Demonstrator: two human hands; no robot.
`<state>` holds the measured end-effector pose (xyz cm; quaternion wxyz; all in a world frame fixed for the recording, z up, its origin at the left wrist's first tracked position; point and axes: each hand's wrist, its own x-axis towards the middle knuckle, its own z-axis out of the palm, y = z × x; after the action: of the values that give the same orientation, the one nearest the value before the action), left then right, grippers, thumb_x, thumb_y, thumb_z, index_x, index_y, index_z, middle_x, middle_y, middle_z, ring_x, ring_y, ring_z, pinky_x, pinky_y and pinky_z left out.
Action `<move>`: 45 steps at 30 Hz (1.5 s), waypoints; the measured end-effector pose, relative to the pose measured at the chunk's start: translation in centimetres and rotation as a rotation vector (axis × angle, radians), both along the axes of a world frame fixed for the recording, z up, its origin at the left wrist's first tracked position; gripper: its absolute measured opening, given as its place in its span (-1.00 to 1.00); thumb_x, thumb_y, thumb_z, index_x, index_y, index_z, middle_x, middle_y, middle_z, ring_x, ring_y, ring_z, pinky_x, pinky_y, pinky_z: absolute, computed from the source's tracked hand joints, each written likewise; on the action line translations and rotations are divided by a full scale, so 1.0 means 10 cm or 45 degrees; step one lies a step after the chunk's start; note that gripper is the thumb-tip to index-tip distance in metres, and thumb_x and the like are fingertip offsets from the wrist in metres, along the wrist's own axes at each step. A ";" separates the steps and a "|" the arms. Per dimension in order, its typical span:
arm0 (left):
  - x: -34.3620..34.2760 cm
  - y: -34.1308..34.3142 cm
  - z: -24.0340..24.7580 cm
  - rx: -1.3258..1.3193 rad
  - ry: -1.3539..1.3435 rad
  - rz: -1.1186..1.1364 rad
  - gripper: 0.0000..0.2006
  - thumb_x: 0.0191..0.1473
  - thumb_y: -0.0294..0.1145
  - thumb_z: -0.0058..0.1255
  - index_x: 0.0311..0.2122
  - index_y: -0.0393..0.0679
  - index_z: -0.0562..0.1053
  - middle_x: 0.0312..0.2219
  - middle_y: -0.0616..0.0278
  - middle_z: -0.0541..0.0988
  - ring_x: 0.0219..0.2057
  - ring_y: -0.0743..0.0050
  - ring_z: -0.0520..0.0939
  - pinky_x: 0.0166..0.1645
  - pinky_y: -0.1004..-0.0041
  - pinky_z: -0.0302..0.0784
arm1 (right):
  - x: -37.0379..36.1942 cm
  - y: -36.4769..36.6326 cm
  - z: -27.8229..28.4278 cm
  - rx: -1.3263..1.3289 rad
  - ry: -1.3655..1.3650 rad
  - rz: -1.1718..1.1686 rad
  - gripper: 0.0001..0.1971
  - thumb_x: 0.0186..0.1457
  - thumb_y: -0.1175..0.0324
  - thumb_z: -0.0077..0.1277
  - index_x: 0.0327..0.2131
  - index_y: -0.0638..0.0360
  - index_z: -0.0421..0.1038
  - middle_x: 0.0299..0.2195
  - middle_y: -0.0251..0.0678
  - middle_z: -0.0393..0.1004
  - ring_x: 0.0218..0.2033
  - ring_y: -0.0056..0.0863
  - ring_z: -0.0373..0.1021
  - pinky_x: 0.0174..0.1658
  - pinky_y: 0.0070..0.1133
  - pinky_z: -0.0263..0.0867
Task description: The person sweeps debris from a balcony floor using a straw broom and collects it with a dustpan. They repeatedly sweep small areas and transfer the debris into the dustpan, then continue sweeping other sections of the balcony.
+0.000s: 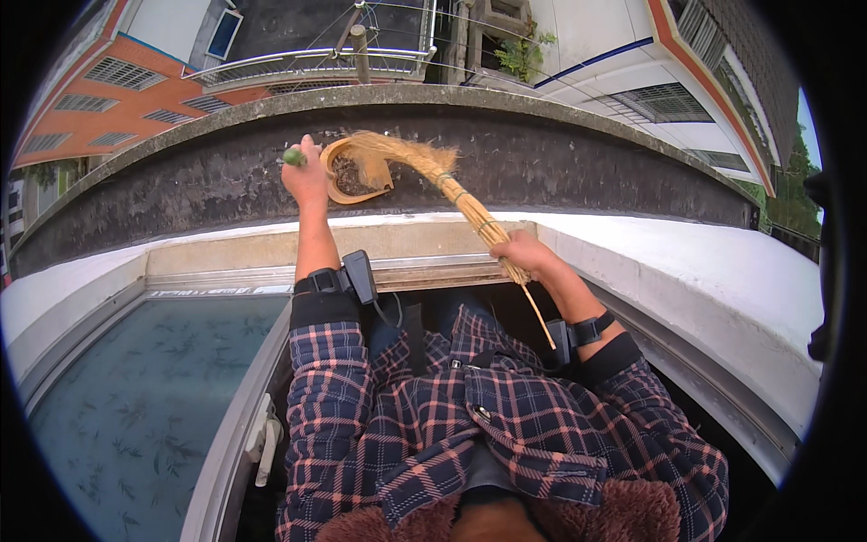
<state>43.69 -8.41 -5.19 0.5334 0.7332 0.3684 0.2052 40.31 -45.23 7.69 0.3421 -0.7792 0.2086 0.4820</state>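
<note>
My left hand [305, 179] is closed round a handle whose rounded green end sticks out past the fingers. Directly beside that hand is a tan dustpan [336, 188] with a curved rim, and dark, crumbly debris [350, 172] lies in it. The join between handle and pan is hidden by the hand. In my right hand [527, 254] is a bundled straw broom [466, 204], gripped near its thin end. Its stalks run up and left, and the frayed bristles bend over the dustpan's far rim and opening.
Ahead runs a dark, weathered ledge [226, 190] bounded by a concrete parapet [506, 101]. I lean out over a window sill [226, 257]. A frosted window pane [153, 397] with a leaf pattern stands at left, its white latch [264, 438] near my left sleeve. Buildings, railings and wires lie beyond.
</note>
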 end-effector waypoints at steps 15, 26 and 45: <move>-0.04 0.02 0.12 0.111 0.181 -0.030 -0.60 0.16 -0.09 -0.02 -0.47 -0.28 0.52 -0.54 0.08 0.63 -0.44 0.12 0.65 -0.26 0.28 0.49 | -0.17 0.92 -1.20 -0.001 0.180 0.129 -0.64 -0.05 0.34 0.07 -0.24 0.49 0.41 -0.44 -0.10 0.50 -0.50 -0.31 0.48 -0.49 -0.37 0.38; -0.21 0.43 0.01 0.060 0.074 0.106 -0.63 0.16 -0.15 -0.04 -0.46 -0.29 0.52 -0.54 0.12 0.64 -0.48 0.28 0.63 -0.30 0.31 0.47 | -0.03 -0.06 -0.46 -0.112 -0.048 0.066 -0.64 -0.08 0.33 0.10 -0.39 0.60 0.44 -0.60 -0.07 0.48 -0.62 -0.32 0.48 -0.55 -0.41 0.37; -0.15 0.51 0.14 0.072 0.111 0.065 -0.62 0.14 -0.15 0.00 -0.48 -0.31 0.54 -0.51 0.10 0.64 -0.45 0.27 0.64 -0.27 0.32 0.47 | -0.17 0.41 -0.43 0.029 0.092 0.300 -0.56 -0.15 0.20 0.16 -0.39 0.54 0.48 -0.47 0.04 0.53 -0.50 -0.24 0.52 -0.38 -0.41 0.41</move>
<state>42.22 -3.32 -3.82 0.4907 0.7466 0.4038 0.1968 38.64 -41.17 3.40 0.2839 -0.7765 0.1223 0.5491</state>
